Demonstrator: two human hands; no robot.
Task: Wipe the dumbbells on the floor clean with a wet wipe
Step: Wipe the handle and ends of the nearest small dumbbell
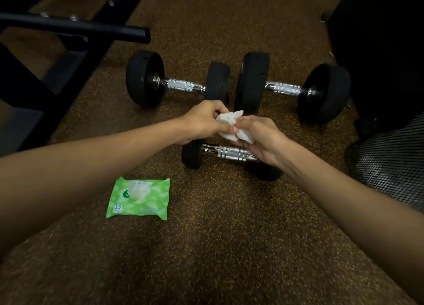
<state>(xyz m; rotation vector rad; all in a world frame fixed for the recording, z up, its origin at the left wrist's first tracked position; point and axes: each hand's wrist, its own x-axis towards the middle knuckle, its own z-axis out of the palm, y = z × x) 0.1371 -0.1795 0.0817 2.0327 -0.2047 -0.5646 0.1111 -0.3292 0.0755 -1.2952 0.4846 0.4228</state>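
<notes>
Pinching the crumpled white wet wipe [234,126] between them over the nearest black-ended, chrome-handled dumbbell [231,153] on the speckled rubber floor [218,235], the left hand [202,123] and right hand [263,139] could tear it, or leave it too bunched to clean the handle's grooves.

A gym: speckled brown rubber floor [229,224], three black-headed dumbbells with chrome knurled handles [183,85], and a black steel equipment frame [75,29] at the left.

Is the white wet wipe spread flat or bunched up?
Bunched up: the white wet wipe sits crumpled between the left hand and right hand.
</notes>
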